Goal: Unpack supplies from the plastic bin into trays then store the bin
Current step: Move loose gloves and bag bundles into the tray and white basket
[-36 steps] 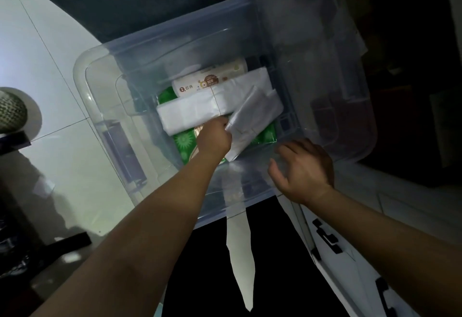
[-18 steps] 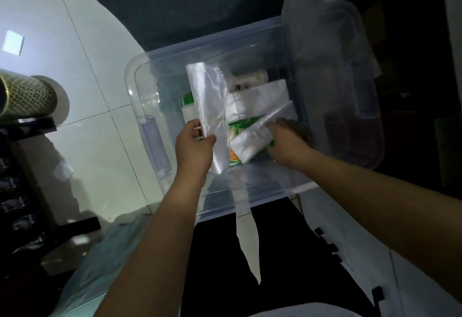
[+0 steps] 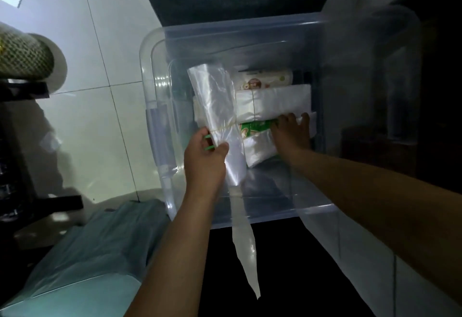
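The left hand (image 3: 203,159) grips a banded bundle of clear plastic bags (image 3: 220,106) at its waist, thumb and fingers curled round it just below the rubber band. The bundle stands upright over the left part of the clear plastic bin (image 3: 155,49). It looks light, limp and slippery, so the banded middle is probably the surest hold; the loose ends would flop or slide. Beyond the fingertips lies a white bag stack (image 3: 275,101), with a printed roll (image 3: 265,80) behind it. To the right, the right hand (image 3: 292,132) reaches in, fingers spread over the green packet (image 3: 255,127); whether they clasp it I cannot tell. Against half a second ago, the left hand's bundle has hardly moved, and the right hand sits slightly deeper over the packet.
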Available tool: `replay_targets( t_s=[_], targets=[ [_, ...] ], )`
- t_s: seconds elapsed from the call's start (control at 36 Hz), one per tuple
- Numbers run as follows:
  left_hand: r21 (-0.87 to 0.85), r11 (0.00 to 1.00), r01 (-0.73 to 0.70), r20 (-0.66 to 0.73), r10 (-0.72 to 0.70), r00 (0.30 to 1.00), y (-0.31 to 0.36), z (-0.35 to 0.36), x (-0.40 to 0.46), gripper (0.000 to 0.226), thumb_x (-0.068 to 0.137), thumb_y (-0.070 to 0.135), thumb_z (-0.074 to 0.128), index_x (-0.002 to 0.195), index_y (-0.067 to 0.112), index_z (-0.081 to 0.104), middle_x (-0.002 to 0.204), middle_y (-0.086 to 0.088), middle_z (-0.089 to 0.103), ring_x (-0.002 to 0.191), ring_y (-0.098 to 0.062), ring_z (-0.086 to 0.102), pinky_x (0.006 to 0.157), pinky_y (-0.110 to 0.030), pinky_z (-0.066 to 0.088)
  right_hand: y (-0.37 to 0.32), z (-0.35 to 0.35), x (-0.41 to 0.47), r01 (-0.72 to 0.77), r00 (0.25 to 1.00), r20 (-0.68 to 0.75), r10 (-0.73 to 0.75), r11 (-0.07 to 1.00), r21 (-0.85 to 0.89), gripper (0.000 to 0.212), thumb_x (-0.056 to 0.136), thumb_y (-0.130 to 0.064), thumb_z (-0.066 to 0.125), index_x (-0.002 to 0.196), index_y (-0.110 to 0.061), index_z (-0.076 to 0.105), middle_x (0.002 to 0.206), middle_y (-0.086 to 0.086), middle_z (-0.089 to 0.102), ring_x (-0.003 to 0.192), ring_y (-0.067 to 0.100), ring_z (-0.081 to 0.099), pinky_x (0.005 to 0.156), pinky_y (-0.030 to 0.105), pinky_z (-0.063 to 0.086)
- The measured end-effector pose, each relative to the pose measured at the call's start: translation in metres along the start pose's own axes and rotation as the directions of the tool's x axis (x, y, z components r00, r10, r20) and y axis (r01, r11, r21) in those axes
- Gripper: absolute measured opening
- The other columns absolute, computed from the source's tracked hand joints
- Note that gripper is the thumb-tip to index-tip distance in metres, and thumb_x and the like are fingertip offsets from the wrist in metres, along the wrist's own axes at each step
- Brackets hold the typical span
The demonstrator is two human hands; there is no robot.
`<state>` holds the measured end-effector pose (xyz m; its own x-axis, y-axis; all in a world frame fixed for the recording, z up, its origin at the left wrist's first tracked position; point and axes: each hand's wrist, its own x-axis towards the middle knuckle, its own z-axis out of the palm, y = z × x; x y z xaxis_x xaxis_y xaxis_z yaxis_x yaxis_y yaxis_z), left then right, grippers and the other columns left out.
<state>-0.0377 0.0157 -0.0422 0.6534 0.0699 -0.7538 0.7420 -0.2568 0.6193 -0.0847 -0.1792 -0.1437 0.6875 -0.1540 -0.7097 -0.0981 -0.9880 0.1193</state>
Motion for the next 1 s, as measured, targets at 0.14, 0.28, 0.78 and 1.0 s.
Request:
replay_targets(
  t_s=[0.14,0.28,0.78,1.0],
  targets=[
    [0.022,0.999,-0.035,0.022,0.035,0.999,-0.001,0.003,-0.01,0.034,0.083,0.003,0.067,0.088,0.037,0.063,0.077,0.028,0.07,0.067,0.006,0.065,0.06,-0.013,0.047,0.005,0.006,0.003,-0.039,0.999,0.034,0.038,0.999,0.03,0.048,0.089,-0.014,0.059,0.135,-0.011,0.048,0.142,0.014,0.046,0.135,0.035,0.033,0.117,0.058,0.01],
    [0.038,0.999,-0.025,0.053,0.023,0.998,0.004,0.003,-0.025,0.035,0.084,0.001,0.066,0.092,0.035,0.064,0.085,0.016,0.072,0.074,-0.003,0.068,0.07,-0.029,0.053,0.003,0.012,-0.018,-0.276,0.961,0.092,0.26,0.906,0.32,0.053,0.091,-0.022,0.047,0.143,-0.013,0.042,0.147,0.012,0.045,0.126,0.031,0.048,0.093,0.027,0.035],
    [0.006,0.994,-0.105,0.126,0.104,0.987,0.09,-0.091,-0.105,0.044,0.084,-0.006,0.064,0.122,0.015,0.059,0.109,-0.005,0.073,0.095,-0.021,0.07,0.091,-0.049,0.054,0.034,-0.128,-0.178,-0.181,0.879,-0.077,0.47,0.479,0.859,0.007,0.09,-0.014,0.059,0.091,-0.013,0.065,0.089,0.013,0.065,0.086,0.037,0.063,0.067,0.035,0.045],
    [0.012,0.995,-0.104,0.352,0.093,0.931,0.127,-0.092,-0.117,0.057,0.085,-0.005,0.065,0.133,0.022,0.052,0.114,-0.004,0.069,0.103,-0.023,0.066,0.077,-0.038,0.056,0.03,-0.167,-0.266,-0.049,0.776,0.012,0.631,0.04,0.998,0.01,0.081,-0.012,0.075,0.087,-0.016,0.069,0.085,0.004,0.072,0.084,0.025,0.069,0.078,0.044,0.057]
  ],
)
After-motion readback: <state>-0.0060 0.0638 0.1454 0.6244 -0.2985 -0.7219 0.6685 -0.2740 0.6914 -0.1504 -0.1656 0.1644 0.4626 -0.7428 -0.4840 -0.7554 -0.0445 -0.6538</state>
